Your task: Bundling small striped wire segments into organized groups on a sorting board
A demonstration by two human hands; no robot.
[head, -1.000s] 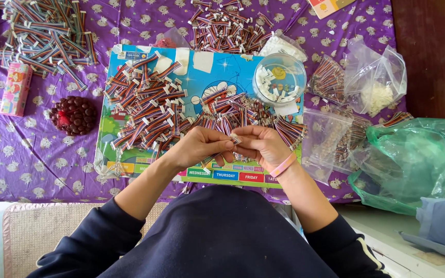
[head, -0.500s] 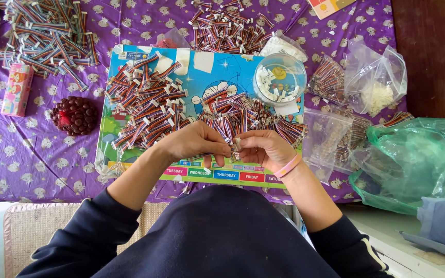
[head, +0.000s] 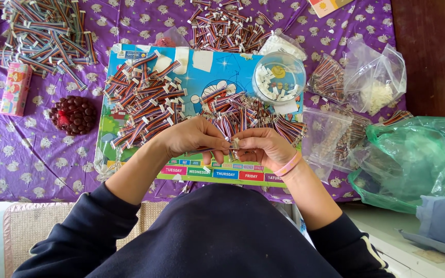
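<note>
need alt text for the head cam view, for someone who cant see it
Seen from above, a person's left hand and right hand meet over a colourful picture board, pinching a small striped wire lead with a white connector. Piles of similar leads cover the board and purple cloth.

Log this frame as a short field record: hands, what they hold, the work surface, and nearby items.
left hand: pinching a striped ribbon cable together with the other hand
right hand: fingertips on the cable's small white connector; pink wristband
work surface: blue cartoon board on a purple patterned cloth
on board: cable piles, round clear container of white connectors
right side: clear bags, green plastic bag
left side: dark red beaded object, pink box
</note>
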